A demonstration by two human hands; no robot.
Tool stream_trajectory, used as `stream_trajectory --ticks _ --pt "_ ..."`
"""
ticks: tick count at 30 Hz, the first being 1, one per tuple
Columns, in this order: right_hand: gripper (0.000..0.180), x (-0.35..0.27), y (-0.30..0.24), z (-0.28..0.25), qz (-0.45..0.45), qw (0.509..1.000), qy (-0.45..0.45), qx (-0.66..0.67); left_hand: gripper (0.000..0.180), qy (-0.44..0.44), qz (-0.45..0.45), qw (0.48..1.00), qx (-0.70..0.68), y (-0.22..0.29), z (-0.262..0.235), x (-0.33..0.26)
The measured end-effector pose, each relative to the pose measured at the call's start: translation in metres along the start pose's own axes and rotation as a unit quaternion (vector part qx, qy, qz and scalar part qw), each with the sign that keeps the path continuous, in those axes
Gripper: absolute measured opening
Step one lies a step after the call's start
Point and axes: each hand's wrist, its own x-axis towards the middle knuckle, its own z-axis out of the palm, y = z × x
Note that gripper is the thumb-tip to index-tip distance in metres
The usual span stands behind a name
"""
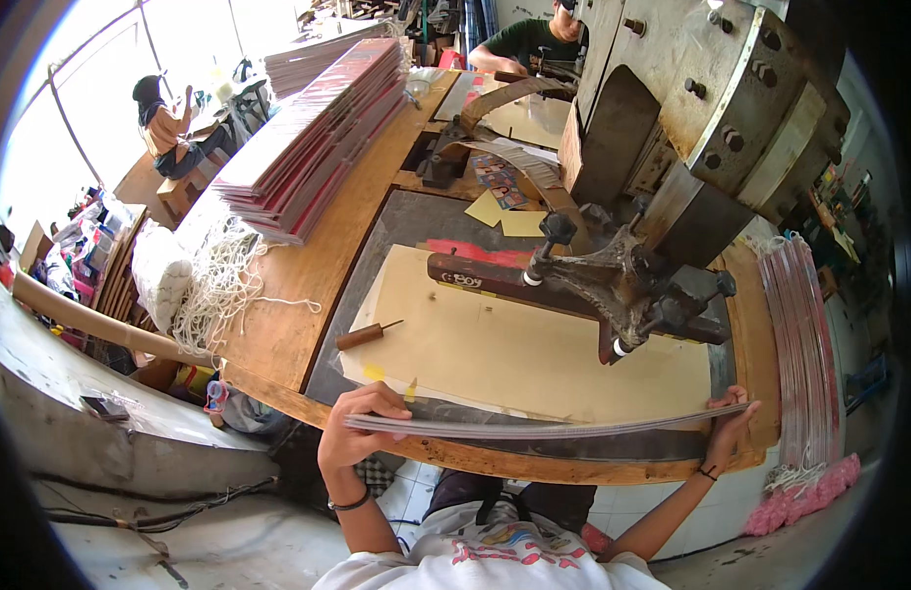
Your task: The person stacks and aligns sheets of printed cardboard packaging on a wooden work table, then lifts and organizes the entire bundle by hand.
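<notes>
Left hand (357, 428) and right hand (729, 425) grip a flat stack of sheets (534, 428) by its ends, near edge of the bench (288, 324), press (672, 147) looming far right

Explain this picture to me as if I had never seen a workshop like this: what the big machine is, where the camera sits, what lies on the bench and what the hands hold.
The camera sits on the person's head and looks down, so the forearms enter from the lower edge and straight edges bend. The left hand and right hand each grip one end of a thin flat stack of long sheets, held level over the near edge of the wooden workbench. Behind it stands a heavy grey metal press, its dark arm reaching over a large tan cardboard sheet. A small wooden-handled awl lies on that sheet's left edge. Farther left are a tall pile of red-edged flat sheets and a tangle of white cord. Other people work in the background.
</notes>
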Motion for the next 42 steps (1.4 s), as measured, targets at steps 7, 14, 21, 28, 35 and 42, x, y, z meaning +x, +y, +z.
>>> stream_trajectory --ticks 7,14,21,28,35,42 --pt "0.066 0.0 0.003 0.004 -0.007 0.998 0.064 0.007 0.023 -0.002 -0.01 1.0 -0.001 0.002 -0.002 0.0" --pt "0.063 0.008 0.017 -0.02 -0.027 0.999 0.018 -0.008 0.016 0.023 -0.062 0.994 -0.081 0.005 0.006 0.001" --pt "0.061 0.005 0.011 -0.009 -0.021 0.999 0.044 -0.007 0.111 0.073 -0.074 0.978 -0.183 0.003 0.012 0.0" --pt "0.08 0.0 0.009 0.004 -0.033 0.998 0.054 -0.009 0.015 -0.013 -0.061 0.997 -0.047 0.007 -0.002 0.002" --pt "0.074 0.005 0.017 -0.012 0.015 0.996 0.083 -0.034 0.037 0.043 -0.001 0.997 -0.059 0.001 0.006 0.001" --pt "0.078 -0.006 -0.002 0.004 -0.024 0.997 0.054 -0.057 0.054 0.079 -0.108 0.964 -0.228 0.011 0.016 -0.004"
